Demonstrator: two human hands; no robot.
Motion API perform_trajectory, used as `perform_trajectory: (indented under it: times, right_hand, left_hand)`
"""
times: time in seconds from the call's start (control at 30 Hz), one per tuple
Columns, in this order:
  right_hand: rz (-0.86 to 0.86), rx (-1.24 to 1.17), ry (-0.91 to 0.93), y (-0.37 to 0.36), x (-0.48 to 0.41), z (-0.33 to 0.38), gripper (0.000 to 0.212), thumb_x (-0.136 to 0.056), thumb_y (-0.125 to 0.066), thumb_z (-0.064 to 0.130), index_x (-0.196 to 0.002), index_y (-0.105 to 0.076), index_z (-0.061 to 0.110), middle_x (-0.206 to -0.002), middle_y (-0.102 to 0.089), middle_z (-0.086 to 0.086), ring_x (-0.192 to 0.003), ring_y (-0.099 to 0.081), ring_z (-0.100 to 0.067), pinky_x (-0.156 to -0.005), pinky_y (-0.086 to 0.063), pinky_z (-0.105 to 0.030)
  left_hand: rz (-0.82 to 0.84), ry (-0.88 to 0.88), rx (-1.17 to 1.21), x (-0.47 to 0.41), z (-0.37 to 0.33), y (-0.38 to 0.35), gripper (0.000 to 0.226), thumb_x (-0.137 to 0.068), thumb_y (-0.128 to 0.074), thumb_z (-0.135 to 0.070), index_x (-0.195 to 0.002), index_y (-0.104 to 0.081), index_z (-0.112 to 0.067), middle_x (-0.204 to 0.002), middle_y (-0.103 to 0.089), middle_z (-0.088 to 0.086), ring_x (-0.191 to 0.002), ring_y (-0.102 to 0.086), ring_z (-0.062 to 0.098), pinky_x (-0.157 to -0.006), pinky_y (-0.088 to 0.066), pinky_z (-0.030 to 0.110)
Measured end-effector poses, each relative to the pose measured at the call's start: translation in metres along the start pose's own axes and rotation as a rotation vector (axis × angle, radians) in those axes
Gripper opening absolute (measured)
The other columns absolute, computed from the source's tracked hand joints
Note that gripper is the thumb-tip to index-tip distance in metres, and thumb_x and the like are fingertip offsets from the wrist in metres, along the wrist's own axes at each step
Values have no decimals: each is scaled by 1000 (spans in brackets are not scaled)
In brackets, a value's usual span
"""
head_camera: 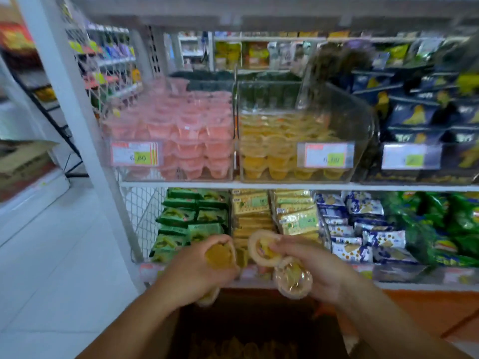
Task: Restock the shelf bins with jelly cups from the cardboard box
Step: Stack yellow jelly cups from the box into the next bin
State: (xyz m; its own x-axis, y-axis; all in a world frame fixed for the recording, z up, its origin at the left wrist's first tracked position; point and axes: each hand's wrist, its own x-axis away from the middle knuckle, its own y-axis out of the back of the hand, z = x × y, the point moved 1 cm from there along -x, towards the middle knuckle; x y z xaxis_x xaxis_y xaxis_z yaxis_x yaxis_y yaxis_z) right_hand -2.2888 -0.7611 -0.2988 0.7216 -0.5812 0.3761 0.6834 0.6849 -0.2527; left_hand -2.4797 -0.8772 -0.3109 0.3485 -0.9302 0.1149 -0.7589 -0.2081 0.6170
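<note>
My left hand (197,270) grips yellow jelly cups (219,256), one more showing below the palm. My right hand (313,268) holds two yellow jelly cups: one (264,251) pinched at the fingertips with its lid facing me, another (294,281) hanging under the fingers. Both hands hover above the open cardboard box (248,330), where more yellow cups lie in shadow. On the shelf above, a clear bin (305,141) holds yellow jelly cups and is partly filled. Left of it a clear bin (171,136) is piled high with pink jelly cups.
Dark blue snack bags (425,117) fill the bin to the right. The lower shelf carries green, yellow and blue-white biscuit packs (298,221). A white shelf post (85,141) stands left, white tiled floor beside it. Another cardboard box (23,161) sits far left.
</note>
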Motion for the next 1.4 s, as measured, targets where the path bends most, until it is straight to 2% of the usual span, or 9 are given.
perform_trajectory:
  times: [0.13,0.27,0.37,0.5,0.7,0.97,1.2,1.3,1.4]
  right_hand:
    - [-78,190,293,-5,36,108,32,-71,-69,17,-98,-67,2,-86,-71,-16,-69,-67,-20,-56,-50,-24]
    - [-205,590,569,-14,42,213,22,-81,-72,29,-97,-69,14,-83,-74,-7,-73,-66,-16,-74,-44,-38]
    - [-291,964,498,-18,5,259,16,-87,-70,33,-95,-70,20,-82,-75,1,-85,-67,-13,-84,-49,-34]
    - [-323,1346,175,-18,-63,268,38,-86,-70,39,-116,-69,18,-119,-66,-4,-108,-63,-26,-97,-51,-41]
    - [-94,1365,-98,-15,-118,252,56,-90,-62,43,-140,-50,21,-149,-42,-8,-127,-49,-36,-106,-41,-51]
    - [-48,1051,-147,13,-127,247,115,-40,-83,71,-138,-51,19,-141,-48,-10,-133,-41,-30,-110,-33,-53]
    - [-375,610,82,27,-117,247,49,-82,-76,29,-124,-61,10,-120,-65,-9,-106,-64,-28,-93,-51,-39]
    - [-477,827,121,13,-113,230,40,-93,-62,28,-127,-59,7,-131,-58,-12,-120,-55,-29,-97,-48,-37]
    - [-516,988,237,4,-105,230,33,-98,-54,29,-122,-63,8,-115,-67,-8,-99,-62,-20,-79,-49,-28]
  left_hand:
    - [-95,-87,-106,2,-66,55,51,-63,-77,-63,-106,-49,-65,-113,-53,-31,-98,-58,0,-89,-50,29]
    - [-160,-187,-142,-3,-114,102,55,-54,-72,-69,-103,-48,-68,-110,-50,-36,-101,-58,2,-88,-50,28]
    - [-172,-200,-147,-16,-131,119,42,-60,-77,-61,-87,-48,-75,-91,-54,-44,-96,-57,0,-91,-50,33]
    - [-150,-137,-152,-34,-129,123,43,-58,-76,-62,-95,-53,-64,-97,-59,-41,-92,-61,0,-90,-53,38]
    - [-113,-129,-188,-48,-128,124,43,-70,-79,-48,-97,-48,-62,-93,-52,-48,-84,-60,-5,-87,-52,33]
    - [-104,-140,-221,-53,-130,121,44,-72,-77,-48,-100,-46,-61,-98,-48,-49,-84,-60,-3,-86,-53,33]
    - [-122,-117,-209,-52,-129,118,48,-71,-78,-46,-99,-45,-66,-100,-63,-26,-94,-61,2,-89,-52,32]
    - [-110,-117,-200,-51,-130,116,46,-72,-78,-46,-99,-46,-64,-100,-61,-33,-96,-61,0,-89,-50,29]
    - [-107,-111,-203,-50,-133,116,47,-72,-78,-46,-100,-44,-65,-96,-63,-25,-95,-62,3,-86,-50,28]
